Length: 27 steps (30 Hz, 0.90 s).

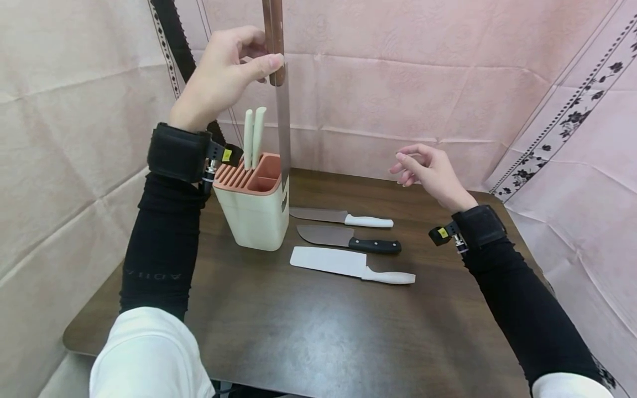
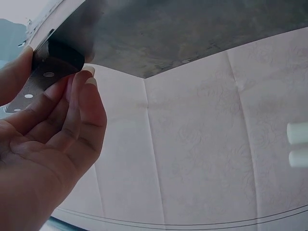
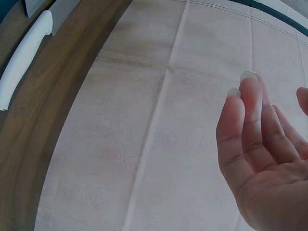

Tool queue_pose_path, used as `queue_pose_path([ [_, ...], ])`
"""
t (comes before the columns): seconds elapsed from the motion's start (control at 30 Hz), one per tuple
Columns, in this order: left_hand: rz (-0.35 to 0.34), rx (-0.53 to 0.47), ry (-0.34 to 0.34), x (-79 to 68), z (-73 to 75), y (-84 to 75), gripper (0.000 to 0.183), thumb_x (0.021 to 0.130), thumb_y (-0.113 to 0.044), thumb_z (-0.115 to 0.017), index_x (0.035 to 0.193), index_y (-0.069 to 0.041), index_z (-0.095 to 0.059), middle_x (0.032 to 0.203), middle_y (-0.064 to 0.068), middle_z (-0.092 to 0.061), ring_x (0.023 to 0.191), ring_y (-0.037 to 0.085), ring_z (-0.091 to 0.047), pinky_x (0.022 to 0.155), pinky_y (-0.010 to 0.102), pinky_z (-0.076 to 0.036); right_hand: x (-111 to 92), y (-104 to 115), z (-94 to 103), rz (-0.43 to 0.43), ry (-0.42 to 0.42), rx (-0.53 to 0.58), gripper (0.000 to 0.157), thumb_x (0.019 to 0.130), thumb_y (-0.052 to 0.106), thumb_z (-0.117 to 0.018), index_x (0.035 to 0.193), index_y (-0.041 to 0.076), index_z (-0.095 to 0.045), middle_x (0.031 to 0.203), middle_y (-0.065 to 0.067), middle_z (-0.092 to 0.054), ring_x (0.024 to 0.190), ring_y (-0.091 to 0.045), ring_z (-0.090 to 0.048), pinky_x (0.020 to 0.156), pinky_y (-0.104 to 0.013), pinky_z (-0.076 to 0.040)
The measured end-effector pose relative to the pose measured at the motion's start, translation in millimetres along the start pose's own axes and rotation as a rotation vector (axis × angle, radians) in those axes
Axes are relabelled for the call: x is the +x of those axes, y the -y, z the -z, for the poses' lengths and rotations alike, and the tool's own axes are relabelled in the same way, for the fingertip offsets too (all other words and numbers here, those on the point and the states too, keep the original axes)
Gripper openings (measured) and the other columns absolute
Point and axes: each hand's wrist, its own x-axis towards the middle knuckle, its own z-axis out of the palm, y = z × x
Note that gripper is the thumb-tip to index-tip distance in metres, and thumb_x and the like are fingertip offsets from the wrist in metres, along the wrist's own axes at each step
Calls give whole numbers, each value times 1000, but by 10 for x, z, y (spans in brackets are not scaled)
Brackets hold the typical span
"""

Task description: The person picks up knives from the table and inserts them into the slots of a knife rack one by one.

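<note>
My left hand (image 1: 224,69) pinches the brown riveted handle of a knife (image 1: 275,33) between thumb and fingers. Its blade points straight down past the right rim of a cream knife block (image 1: 251,218) with a salmon-coloured slotted top; whether the tip is inside or in front of the block, I cannot tell. In the left wrist view the broad grey blade (image 2: 183,33) spreads across the top. Two pale-green handles (image 1: 253,138) stand up from the block's slots. My right hand (image 1: 433,171) hovers above the table's back right, fingers loosely bent, holding nothing.
On the brown table (image 1: 318,337), right of the block, lie a white-handled knife (image 1: 368,221), a black-handled knife (image 1: 373,245) and a white cleaver (image 1: 330,261), handles to the right. Pinkish cloth (image 1: 398,99) hangs behind and at both sides.
</note>
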Motion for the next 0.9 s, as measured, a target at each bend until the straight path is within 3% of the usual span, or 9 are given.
queue_pose_path([
  [0.17,2,-1,-13,-13,60,17,28,91,-21,-57,114,-5,-59,96,3,-58,87,20,-54,77,26,-41,2,-10,-9,-8,10,11,35,92,23,-56,116,-3,-54,80,-1,-73,60,-16,-63,57,-20,-57],
  [0.4,9,6,-48,-42,152,34,29,91,-21,-58,115,-6,-60,97,2,-59,86,19,-54,77,25,-40,5,-15,2,-18,19,20,35,92,23,-56,117,-2,-54,81,-3,-72,62,-22,-63,58,-20,-57],
  [0.63,13,10,-63,-78,217,27,30,90,-19,-58,116,-5,-60,99,3,-59,87,19,-54,77,24,-43,6,-10,11,-20,21,20,35,92,22,-56,117,-2,-54,77,5,-72,60,-16,-63,58,-20,-57],
  [0.9,34,23,-73,-107,308,11,31,90,-19,-58,118,-5,-60,98,0,-59,88,18,-54,78,24,-42,-4,6,35,-10,26,16,34,92,20,-56,117,-2,-54,80,-3,-73,61,-20,-63,58,-20,-57],
])
